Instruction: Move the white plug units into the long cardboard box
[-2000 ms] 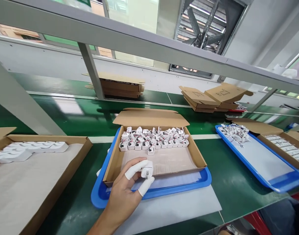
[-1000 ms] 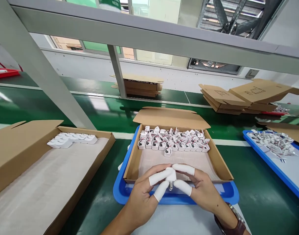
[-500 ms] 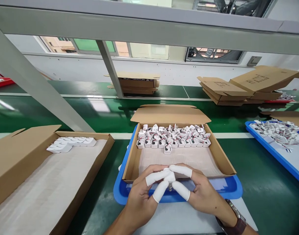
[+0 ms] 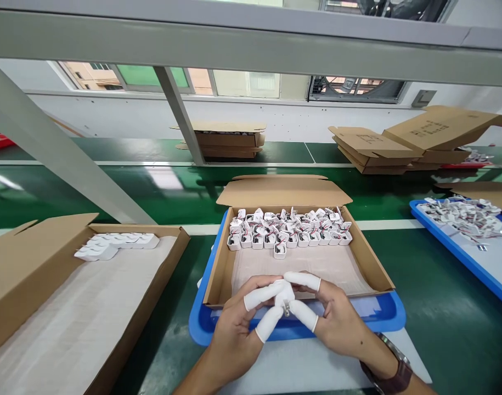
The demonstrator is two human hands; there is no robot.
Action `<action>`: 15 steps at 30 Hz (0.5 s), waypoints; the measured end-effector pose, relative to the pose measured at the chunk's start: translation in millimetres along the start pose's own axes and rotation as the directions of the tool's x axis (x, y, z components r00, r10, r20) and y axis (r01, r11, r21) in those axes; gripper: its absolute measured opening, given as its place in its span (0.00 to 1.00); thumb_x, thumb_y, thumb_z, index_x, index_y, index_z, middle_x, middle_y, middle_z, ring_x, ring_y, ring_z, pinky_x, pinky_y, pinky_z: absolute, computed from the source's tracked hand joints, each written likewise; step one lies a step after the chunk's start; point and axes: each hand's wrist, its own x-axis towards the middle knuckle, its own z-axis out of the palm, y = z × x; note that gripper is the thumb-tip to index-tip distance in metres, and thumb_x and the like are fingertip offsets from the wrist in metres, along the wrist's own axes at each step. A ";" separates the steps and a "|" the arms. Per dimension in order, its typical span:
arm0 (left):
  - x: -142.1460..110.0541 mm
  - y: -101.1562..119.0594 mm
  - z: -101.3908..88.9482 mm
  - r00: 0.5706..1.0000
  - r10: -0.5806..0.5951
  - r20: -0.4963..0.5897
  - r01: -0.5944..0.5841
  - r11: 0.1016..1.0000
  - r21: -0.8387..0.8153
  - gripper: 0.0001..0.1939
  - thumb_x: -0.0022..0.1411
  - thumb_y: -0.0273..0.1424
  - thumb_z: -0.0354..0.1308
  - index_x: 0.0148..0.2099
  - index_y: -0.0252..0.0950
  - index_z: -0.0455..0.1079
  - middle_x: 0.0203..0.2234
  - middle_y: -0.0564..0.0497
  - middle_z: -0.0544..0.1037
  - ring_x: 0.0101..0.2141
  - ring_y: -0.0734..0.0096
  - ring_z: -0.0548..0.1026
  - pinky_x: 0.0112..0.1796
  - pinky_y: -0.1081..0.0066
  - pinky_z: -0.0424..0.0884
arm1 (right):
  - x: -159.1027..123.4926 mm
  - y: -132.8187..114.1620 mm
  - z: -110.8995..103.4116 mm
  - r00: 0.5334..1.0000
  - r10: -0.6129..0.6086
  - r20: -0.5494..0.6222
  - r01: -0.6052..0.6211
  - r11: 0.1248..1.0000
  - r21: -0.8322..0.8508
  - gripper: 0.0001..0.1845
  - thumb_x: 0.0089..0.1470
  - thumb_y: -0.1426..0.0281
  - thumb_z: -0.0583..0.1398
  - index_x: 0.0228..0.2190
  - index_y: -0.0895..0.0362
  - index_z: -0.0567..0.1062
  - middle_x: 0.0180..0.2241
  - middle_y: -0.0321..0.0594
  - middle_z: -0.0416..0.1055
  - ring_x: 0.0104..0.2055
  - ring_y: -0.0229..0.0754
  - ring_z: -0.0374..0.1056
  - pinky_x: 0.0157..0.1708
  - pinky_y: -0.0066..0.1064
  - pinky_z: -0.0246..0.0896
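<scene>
Between my two hands is a small white plug housing (image 4: pixel 284 294), with metal prongs showing on the side toward me. My left hand (image 4: pixel 237 328) pinches it from the left, and my right hand (image 4: pixel 342 314) from the right. White finger cots cover the thumb and index finger of each hand. Just beyond my fingers, an open cardboard box (image 4: pixel 372 260) holds rows of white housings (image 4: pixel 289 227) with thin wires and dark parts inside. One open housing (image 4: pixel 280 250) sits in front of those rows. The box rests on a blue tray (image 4: pixel 393 315).
At the left, a lined cardboard box (image 4: pixel 174 249) holds several closed white pieces (image 4: pixel 117 244). A blue tray (image 4: pixel 452 249) with a heap of wired white parts stands at the right. Cardboard boxes (image 4: pixel 368 148) lie farther back, behind a slanted metal post (image 4: pixel 73 142).
The plug housing has tilted slightly in my fingers, so its prongs show more clearly. Both hands keep their hold, and the view has shifted a little.
</scene>
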 end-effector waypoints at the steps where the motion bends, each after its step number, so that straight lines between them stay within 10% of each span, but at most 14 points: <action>1: 0.3 1.1 0.8 1.000 0.000 -0.010 0.000 1.000 -0.002 0.21 0.68 0.22 0.58 0.59 0.47 0.73 0.52 0.43 0.75 0.49 0.60 0.78 0.49 0.64 0.79 | -0.1 -0.1 0.1 1.000 -0.011 0.004 0.011 1.000 -0.007 0.20 0.62 0.69 0.62 0.56 0.51 0.72 0.53 0.44 0.76 0.55 0.48 0.75 0.56 0.43 0.73; 15: 0.8 -0.1 5.7 0.999 -0.025 -0.037 0.027 0.998 0.064 0.23 0.69 0.24 0.56 0.62 0.50 0.69 0.55 0.46 0.75 0.50 0.62 0.78 0.51 0.66 0.78 | 1.4 0.7 0.1 1.000 -0.021 -0.017 0.020 1.000 -0.022 0.23 0.61 0.70 0.62 0.57 0.51 0.70 0.53 0.45 0.76 0.54 0.48 0.74 0.56 0.43 0.72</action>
